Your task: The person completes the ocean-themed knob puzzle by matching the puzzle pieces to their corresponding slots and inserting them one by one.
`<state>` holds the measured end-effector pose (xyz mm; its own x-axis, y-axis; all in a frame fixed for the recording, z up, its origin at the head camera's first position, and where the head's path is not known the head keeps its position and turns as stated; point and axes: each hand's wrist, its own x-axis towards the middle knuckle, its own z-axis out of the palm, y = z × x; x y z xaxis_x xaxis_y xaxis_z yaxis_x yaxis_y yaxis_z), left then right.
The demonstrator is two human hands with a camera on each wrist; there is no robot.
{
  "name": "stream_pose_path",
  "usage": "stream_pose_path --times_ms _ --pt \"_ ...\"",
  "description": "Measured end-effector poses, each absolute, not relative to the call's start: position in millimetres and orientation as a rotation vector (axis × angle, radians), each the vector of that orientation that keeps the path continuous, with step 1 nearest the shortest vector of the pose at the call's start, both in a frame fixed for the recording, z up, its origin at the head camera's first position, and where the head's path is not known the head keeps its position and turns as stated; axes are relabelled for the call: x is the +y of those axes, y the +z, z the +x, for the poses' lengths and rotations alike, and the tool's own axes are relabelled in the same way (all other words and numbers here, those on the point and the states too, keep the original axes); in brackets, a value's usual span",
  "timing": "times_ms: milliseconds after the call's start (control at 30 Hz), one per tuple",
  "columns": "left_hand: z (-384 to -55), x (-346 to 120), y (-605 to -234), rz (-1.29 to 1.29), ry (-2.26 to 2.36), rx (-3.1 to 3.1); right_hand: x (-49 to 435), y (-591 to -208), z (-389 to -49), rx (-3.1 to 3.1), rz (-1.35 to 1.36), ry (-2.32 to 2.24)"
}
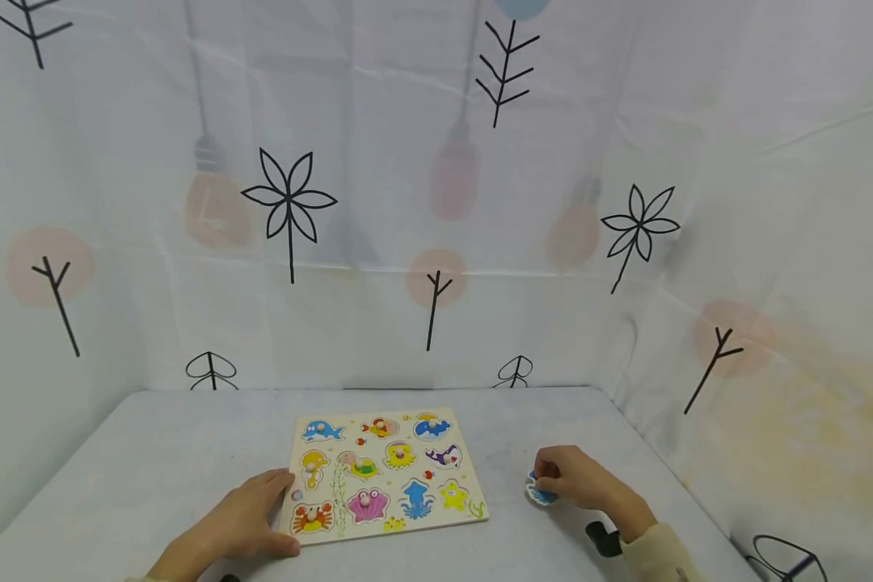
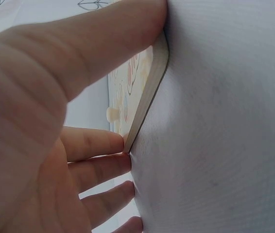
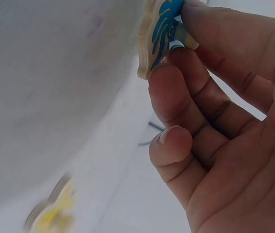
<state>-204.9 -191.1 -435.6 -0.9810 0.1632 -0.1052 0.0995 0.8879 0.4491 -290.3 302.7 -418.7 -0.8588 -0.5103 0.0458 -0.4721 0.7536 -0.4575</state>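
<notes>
A wooden peg puzzle board (image 1: pixel 374 529) with sea-animal pieces lies on the table. My left hand (image 1: pixel 243 517) is at its left near corner, the thumb against the near edge and fingertips against the left side; the left wrist view shows those fingers (image 2: pixel 98 172) nearly straight. To the right of the board, my right hand (image 1: pixel 578 478) pinches a blue squid puzzle piece (image 1: pixel 541 491) by its knob, with thumb and fingers. In the right wrist view the squid piece (image 3: pixel 161 34) is tilted on edge. The squid recess (image 1: pixel 416 499) and star recess (image 1: pixel 454 495) show no knob.
A blurred yellow wooden piece (image 3: pixel 55 211) appears low in the right wrist view. The white table (image 1: pixel 182 453) meets printed cloth (image 1: pixel 378 323) at the back and right. A black strap (image 1: pixel 602 539) sits by the right wrist.
</notes>
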Motion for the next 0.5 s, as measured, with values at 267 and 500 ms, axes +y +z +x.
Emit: stream_pose_path --times_ms 267,500 --pt "-205 -191 -435 0.2 0.681 2.915 269 -414 -293 2.846 -0.846 -0.68" --pt "-205 -191 -437 0.194 0.691 2.921 235 -409 -293 2.822 -0.846 -0.637"
